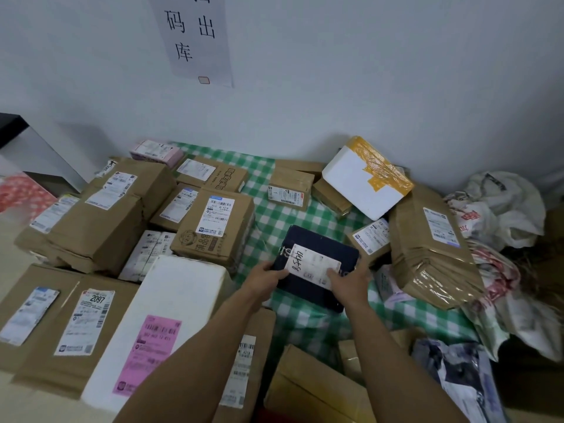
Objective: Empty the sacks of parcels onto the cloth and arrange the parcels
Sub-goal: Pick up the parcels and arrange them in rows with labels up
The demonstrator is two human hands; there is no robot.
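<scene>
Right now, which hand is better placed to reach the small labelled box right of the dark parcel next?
Right, probably: the right hand grips the right edge of the dark parcel, close beside the small box; the left hand holds the opposite edge.

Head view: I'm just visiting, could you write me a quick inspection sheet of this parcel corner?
Surface: green-and-white checked cloth, bare in the middle.
Job's things: dark blue parcel with a white label; cardboard boxes packed at left; taped white foam box leaning on boxes at the back.
Clutter: crumpled sacks heaped at right.
Grips: left hand and right hand both hold the dark blue parcel by its edges.
Cables: nothing seen.
Surroundings: white wall with a paper sign.
</scene>
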